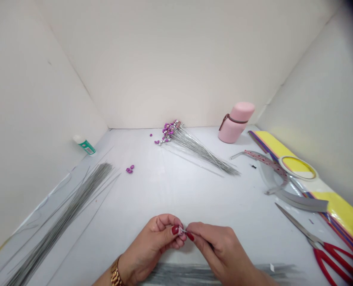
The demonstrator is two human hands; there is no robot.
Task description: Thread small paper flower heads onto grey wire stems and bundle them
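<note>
Small pale piece (181, 232): at the near middle of the scene, above the table (164, 198), between the two hands. The left hand (157, 240) has its thumb and fingers clamped on it; the right hand (222, 246), just beside, has thumb and forefinger pinched together on a thin wire (184, 230) that reaches the piece. A gold watch (115, 273) circles the left wrist. Below the hands, a blurred bundle of grey wires (182, 275) lies crosswise at the near edge of my view. To the left, a second wire bundle (66, 218) runs slantwise, near to far, with three purple bits (130, 169) clustered right of its far end. A green-and-white tube (87, 146) stands farther left. Far middle: a sheaf of wires (204, 154) with purple and silver tips, its heads toward the left. Far right: a pink bottle (232, 129). Right: a white ring (310, 171) on yellow sheets (342, 206); nearer, red-handled scissors (310, 237), blades partly crossed by shadow-grey tones, points facing far left.
</note>
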